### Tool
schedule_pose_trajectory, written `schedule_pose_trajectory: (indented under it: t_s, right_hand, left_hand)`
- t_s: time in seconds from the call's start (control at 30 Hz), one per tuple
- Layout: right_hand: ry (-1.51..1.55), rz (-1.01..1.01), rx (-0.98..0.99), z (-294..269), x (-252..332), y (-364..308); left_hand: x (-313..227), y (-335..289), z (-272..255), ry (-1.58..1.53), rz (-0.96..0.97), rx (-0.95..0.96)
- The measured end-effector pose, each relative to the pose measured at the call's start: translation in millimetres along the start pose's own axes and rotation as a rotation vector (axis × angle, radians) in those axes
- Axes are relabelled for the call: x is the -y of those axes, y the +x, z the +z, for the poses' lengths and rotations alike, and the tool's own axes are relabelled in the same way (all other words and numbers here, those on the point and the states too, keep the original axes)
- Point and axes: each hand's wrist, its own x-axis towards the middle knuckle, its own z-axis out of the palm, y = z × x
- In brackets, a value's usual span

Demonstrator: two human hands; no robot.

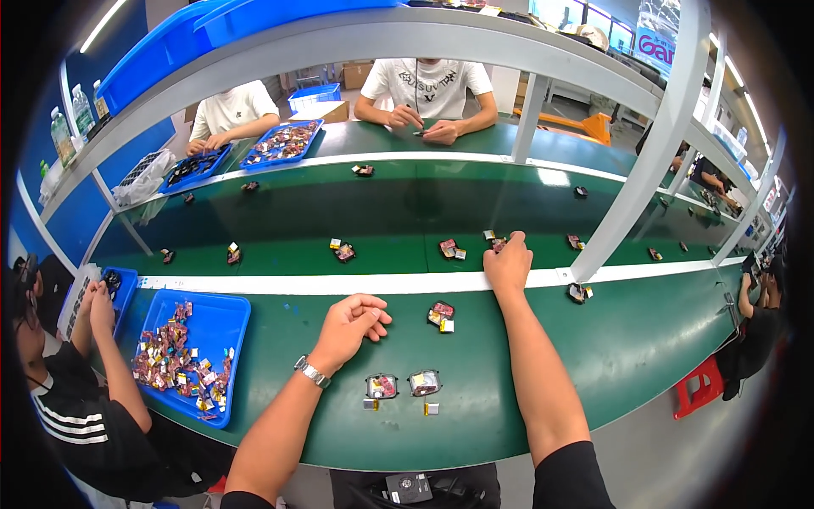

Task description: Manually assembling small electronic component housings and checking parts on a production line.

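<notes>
So this is a head-worn fisheye, the left of a side-by-side pair, looking down and forward over the green bench (339, 437). It's pretty close: left hand (349, 327) and right hand (510, 259) both land around mid-frame, arms (543, 382) coming in from the lower edge. Super wide too, so the white shelf frame (373, 39) bows across the top.

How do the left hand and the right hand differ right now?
The left hand looks empty, fingers loosely curled; the right hand has its fingers at a small circuit assembly, though its grip is unclear. The left hand is over the near green worktop; the right hand reaches past the white rail. The left wears a metal-banded wristwatch; the right wears none. Both are ungloved.
</notes>
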Motion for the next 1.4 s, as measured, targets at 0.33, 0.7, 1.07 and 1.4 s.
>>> schedule_pose_trajectory:
  t_s: [0.33,0.7,1.07,1.4]
  right_hand:
    - [0.468,-0.123,0.058,-27.6,-7.5,-7.1]
    - [0.623,-0.676,0.884,-110.7,83.8,-115.8]
    - [0.493,-0.947,0.492,-92.3,70.7,-121.2]
    - [0.411,-0.958,0.554,-78.8,77.6,-117.8]
  left_hand:
    - [-15.5,1.4,2.5,-0.085,-0.065,-0.035]
    - [-8.1,-5.6,1.1,-0.403,-0.275,0.448]
    - [-16.2,-17.9,14.7,-0.344,-0.166,0.279]
    - [-6.3,-15.6,19.0,-0.327,-0.143,0.225]
